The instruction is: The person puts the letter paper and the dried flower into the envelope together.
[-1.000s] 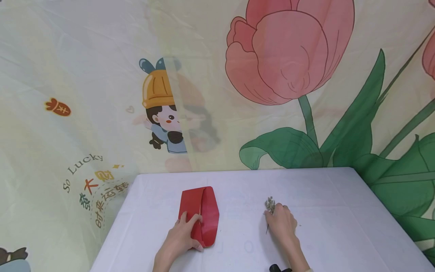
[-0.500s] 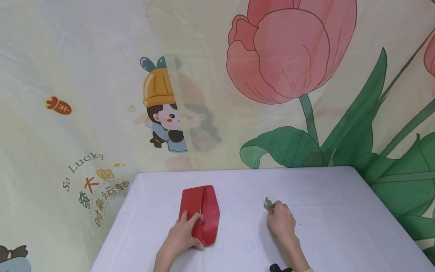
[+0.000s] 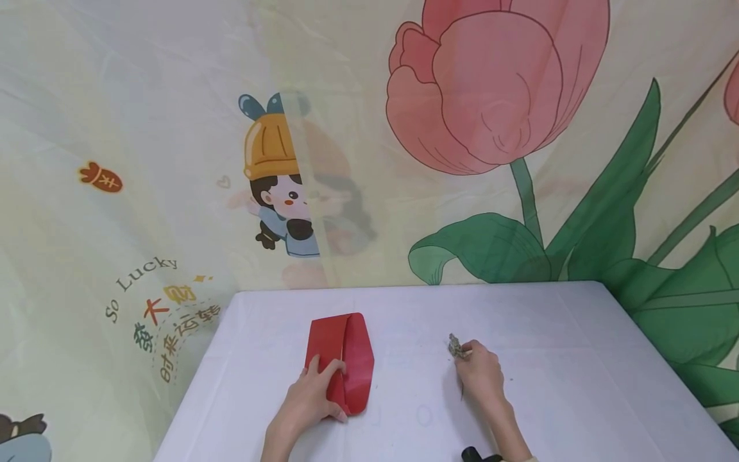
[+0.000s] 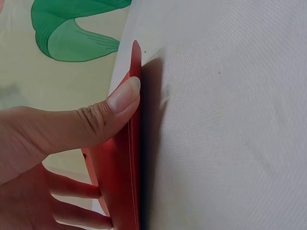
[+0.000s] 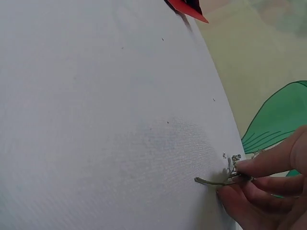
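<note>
A red envelope [image 3: 326,340] with its flap folded out lies at the left of the white table. My left hand [image 3: 306,394] holds it, fingers spread over its face and thumb [image 4: 122,98] at the near edge. In the left wrist view the envelope's edge [image 4: 134,158] casts a shadow on the cloth. To the right, my right hand [image 3: 482,372] pinches a small sprig of dried flowers [image 3: 455,346] between thumb and fingers. Its flower head tilts left, and the thin stem [image 5: 206,181] pokes out below the fingers. Part of the sprig is hidden by the fingers.
The white-covered table [image 3: 416,308] reaches back to a printed curtain [image 3: 358,128] with a tulip and a cartoon figure. Tiny dark crumbs dot the cloth. A black object [image 3: 472,453] shows by the right forearm at the bottom edge.
The sprig's flower head has tipped to the left in my right hand, whose fingers have shifted on it. My left hand and the envelope stay in place.
</note>
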Action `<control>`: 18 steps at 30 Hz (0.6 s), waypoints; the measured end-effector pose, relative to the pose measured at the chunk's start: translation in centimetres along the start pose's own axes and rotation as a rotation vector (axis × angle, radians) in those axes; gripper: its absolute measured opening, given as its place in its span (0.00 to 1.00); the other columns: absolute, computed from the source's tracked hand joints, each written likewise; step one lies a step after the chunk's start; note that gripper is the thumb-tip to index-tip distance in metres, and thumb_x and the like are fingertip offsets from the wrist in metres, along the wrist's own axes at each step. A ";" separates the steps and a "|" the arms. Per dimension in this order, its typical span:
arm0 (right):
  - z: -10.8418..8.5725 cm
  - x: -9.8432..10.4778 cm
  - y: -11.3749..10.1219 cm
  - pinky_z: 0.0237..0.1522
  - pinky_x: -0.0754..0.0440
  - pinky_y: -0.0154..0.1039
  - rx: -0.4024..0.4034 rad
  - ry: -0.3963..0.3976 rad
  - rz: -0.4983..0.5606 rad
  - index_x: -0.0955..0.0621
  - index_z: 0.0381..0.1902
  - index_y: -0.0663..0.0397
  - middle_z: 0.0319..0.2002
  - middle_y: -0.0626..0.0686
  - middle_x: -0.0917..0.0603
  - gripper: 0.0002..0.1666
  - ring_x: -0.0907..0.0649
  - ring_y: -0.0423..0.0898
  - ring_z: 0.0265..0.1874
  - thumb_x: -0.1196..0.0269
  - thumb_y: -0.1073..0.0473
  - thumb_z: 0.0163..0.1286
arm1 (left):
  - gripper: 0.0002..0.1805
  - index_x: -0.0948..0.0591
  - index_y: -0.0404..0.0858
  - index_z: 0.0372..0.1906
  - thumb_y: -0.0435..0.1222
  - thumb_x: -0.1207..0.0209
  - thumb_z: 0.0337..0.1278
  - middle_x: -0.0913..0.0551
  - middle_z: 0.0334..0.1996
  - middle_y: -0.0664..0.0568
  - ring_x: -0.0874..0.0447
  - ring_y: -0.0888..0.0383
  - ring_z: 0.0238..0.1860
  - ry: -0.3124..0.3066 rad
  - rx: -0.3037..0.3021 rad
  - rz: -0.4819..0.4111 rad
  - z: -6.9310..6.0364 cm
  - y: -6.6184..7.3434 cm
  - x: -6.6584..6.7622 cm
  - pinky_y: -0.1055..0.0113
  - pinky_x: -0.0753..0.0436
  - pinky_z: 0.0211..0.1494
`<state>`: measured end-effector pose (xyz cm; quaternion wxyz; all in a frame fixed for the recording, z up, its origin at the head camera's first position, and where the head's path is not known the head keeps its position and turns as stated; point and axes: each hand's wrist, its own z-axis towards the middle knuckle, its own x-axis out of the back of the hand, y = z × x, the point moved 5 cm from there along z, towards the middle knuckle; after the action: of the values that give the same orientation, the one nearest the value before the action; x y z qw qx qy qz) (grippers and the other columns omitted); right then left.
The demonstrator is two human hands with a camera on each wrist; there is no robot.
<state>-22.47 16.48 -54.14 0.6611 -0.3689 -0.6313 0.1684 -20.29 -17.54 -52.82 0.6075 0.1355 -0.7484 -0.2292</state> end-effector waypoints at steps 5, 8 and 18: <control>-0.2 -0.1 0.0 0.22 0.19 0.38 -0.014 -0.038 0.099 0.21 0.52 0.74 0.29 0.60 0.13 0.19 0.16 0.47 0.21 0.35 0.69 0.63 | 0.41 0.24 0.56 0.54 0.43 0.14 0.27 0.32 0.68 0.30 0.31 0.22 0.62 0.000 -0.001 -0.008 0.0 0.0 0.0 0.30 0.19 0.49; -0.3 -0.3 0.0 0.22 0.19 0.37 -0.035 -0.072 0.187 0.21 0.51 0.73 0.25 0.57 0.15 0.18 0.16 0.44 0.17 0.34 0.69 0.64 | 0.41 0.24 0.56 0.55 0.44 0.14 0.28 0.33 0.68 0.31 0.31 0.22 0.63 -0.002 0.005 -0.016 0.0 -0.1 -0.1 0.30 0.20 0.50; -0.3 -0.9 -0.4 0.26 0.12 0.40 -0.103 -0.137 0.406 0.20 0.52 0.72 0.29 0.59 0.15 0.20 0.14 0.44 0.21 0.31 0.69 0.64 | 0.41 0.24 0.56 0.54 0.44 0.14 0.27 0.33 0.69 0.31 0.30 0.24 0.63 -0.004 0.006 -0.018 -0.1 -0.1 0.0 0.31 0.18 0.49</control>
<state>-22.42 15.50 -54.45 0.5495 -0.5093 -0.5954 0.2902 -20.20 -17.63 -52.91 0.6037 0.1434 -0.7489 -0.2327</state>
